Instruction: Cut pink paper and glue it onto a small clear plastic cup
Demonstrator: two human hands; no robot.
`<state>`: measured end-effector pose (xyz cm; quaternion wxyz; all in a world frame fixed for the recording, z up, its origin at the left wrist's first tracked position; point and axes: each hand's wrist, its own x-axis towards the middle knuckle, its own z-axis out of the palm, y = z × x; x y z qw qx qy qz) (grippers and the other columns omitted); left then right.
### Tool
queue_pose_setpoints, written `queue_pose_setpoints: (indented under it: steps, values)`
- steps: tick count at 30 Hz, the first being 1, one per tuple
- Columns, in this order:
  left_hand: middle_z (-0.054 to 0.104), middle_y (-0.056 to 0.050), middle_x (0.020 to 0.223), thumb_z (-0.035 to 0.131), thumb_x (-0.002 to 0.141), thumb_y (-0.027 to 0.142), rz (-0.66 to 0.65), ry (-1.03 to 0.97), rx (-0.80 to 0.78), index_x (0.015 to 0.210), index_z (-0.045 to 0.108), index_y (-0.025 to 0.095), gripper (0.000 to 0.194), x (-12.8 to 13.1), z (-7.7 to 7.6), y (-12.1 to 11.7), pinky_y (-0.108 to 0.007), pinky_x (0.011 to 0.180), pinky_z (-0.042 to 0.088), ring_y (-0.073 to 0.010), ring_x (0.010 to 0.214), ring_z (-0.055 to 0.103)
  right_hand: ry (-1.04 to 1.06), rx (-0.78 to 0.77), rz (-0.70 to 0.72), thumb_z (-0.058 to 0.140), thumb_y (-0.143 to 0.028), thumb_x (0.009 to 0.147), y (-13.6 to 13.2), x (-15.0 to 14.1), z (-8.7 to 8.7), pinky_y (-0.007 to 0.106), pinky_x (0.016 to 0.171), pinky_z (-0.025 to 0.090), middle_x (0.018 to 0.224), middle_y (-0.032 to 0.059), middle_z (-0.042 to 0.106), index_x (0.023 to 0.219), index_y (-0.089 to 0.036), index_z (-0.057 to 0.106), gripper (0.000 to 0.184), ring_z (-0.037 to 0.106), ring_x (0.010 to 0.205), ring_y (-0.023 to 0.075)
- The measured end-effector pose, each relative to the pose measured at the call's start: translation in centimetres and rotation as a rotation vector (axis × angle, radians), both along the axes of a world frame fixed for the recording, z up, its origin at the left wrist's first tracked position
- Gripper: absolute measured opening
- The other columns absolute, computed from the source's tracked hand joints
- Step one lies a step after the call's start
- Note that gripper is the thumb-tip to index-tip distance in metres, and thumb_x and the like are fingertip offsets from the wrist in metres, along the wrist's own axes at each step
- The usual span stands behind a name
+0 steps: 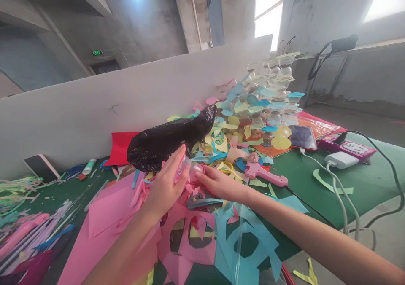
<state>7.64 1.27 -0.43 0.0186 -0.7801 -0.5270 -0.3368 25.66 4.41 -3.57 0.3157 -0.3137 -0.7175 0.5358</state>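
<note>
Across the green table (297, 173), scraps (182, 269) are lying. The left hand (168, 186) and right hand (219, 184) are gripping clear cups (194, 172), ideally lightly.

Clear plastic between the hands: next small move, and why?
Probably ease the clear plastic pieces gently together: the left hand and right hand hold them from opposite sides, and the pink glue gun lies clear of both hands. Whether the pieces already touch is hard to tell.
</note>
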Motion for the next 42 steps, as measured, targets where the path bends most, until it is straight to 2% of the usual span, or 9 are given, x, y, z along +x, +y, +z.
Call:
queue_pose_setpoints:
  steps: [7, 14, 19, 23, 28, 31, 35, 38, 42]
  values:
    - [0.038, -0.005, 0.159, 0.041, 0.1, 0.036, -0.071, 0.017, 0.058, 0.155, 0.028, 0.027, 0.057, 0.3, -1.3, 0.0, -0.04, 0.121, 0.03, -0.021, 0.147, 0.034, -0.032, 0.029, -0.066, 0.044, -0.047, 0.099, -0.1, 0.2, -0.3, 0.027, 0.064, 0.044, 0.083, 0.0015, 0.059, 0.097, -0.018, 0.054, 0.031, 0.052, 0.073, 0.0151]
    - [0.035, -0.006, 0.161, 0.041, 0.1, 0.035, -0.086, -0.007, 0.023, 0.155, 0.029, 0.025, 0.057, 0.1, -0.7, 0.1, -0.04, 0.122, 0.029, -0.0209, 0.148, 0.031, 0.044, 0.064, -0.045, 0.044, -0.055, 0.098, 0.2, -0.1, -1.1, 0.033, 0.075, 0.05, 0.09, 0.005, 0.066, 0.097, -0.018, 0.053, 0.038, 0.061, 0.082, 0.0182]
    - [0.035, -0.005, 0.161, 0.043, 0.099, 0.037, -0.11, -0.091, -0.008, 0.153, 0.031, 0.026, 0.056, 0.4, -0.1, -0.1, -0.04, 0.121, 0.03, -0.0214, 0.148, 0.031, 0.241, -0.138, 0.04, 0.056, -0.071, 0.085, 0.3, -0.1, -0.7, 0.036, 0.087, 0.054, 0.1, 0.008, 0.07, 0.097, -0.018, 0.058, 0.054, 0.068, 0.096, 0.0223]
    - [0.035, -0.006, 0.16, 0.045, 0.098, 0.039, -0.11, -0.209, -0.011, 0.151, 0.033, 0.027, 0.056, 0.6, 0.5, -0.5, -0.043, 0.121, 0.03, -0.0228, 0.148, 0.031, 0.351, -0.327, 0.01, 0.068, -0.072, 0.073, 0.1, 0.1, -0.3, 0.039, 0.094, 0.055, 0.099, 0.0106, 0.073, 0.09, -0.017, 0.061, 0.059, 0.071, 0.096, 0.0231]
    - [0.046, -0.006, 0.151, 0.044, 0.098, 0.041, -0.078, -0.5, 0.083, 0.139, 0.046, 0.027, 0.044, -0.8, 2.1, -0.3, -0.046, 0.119, 0.032, -0.0237, 0.143, 0.039, 0.415, -0.384, -0.001, 0.072, -0.07, 0.072, 0.3, 0.2, -0.1, 0.038, 0.092, 0.055, 0.095, 0.0108, 0.076, 0.092, -0.015, 0.069, 0.058, 0.073, 0.09, 0.0211]
    - [0.056, -0.007, 0.14, 0.046, 0.096, 0.044, -0.025, -0.632, 0.157, 0.127, 0.055, 0.025, 0.038, -2.6, 2.6, 0.3, -0.045, 0.115, 0.038, -0.0245, 0.137, 0.047, 0.502, -0.368, 0.005, 0.072, -0.064, 0.077, 0.4, 0.9, 0.7, 0.037, 0.093, 0.055, 0.091, 0.0096, 0.077, 0.095, -0.015, 0.071, 0.052, 0.073, 0.09, 0.0206]
    - [0.06, -0.008, 0.131, 0.049, 0.091, 0.047, 0.125, -0.702, 0.178, 0.116, 0.059, 0.024, 0.036, -5.4, 1.9, 1.4, -0.046, 0.109, 0.042, -0.0269, 0.126, 0.055, 0.593, -0.308, -0.053, 0.072, -0.057, 0.081, 0.8, 3.5, 2.6, 0.037, 0.093, 0.056, 0.092, 0.0099, 0.078, 0.095, -0.015, 0.073, 0.043, 0.074, 0.09, 0.021]
    - [0.062, -0.007, 0.125, 0.05, 0.087, 0.048, 0.227, -0.73, 0.152, 0.109, 0.061, 0.024, 0.034, -7.1, 0.8, 2.2, -0.045, 0.103, 0.044, -0.0275, 0.116, 0.058, 0.595, -0.226, -0.193, 0.073, -0.054, 0.082, 2.3, 6.8, 4.3, 0.036, 0.095, 0.056, 0.098, 0.0109, 0.078, 0.097, -0.016, 0.074, 0.041, 0.073, 0.094, 0.0212]
    - [0.064, -0.004, 0.117, 0.051, 0.085, 0.048, 0.292, -0.783, 0.12, 0.102, 0.063, 0.025, 0.031, -8.3, 0.1, 2.9, -0.039, 0.096, 0.045, -0.0237, 0.103, 0.062, 0.399, -0.031, -0.457, 0.065, -0.048, 0.091, 6.7, 10.8, 7.0, 0.034, 0.09, 0.058, 0.098, 0.0111, 0.078, 0.094, -0.017, 0.074, 0.033, 0.074, 0.086, 0.0193]
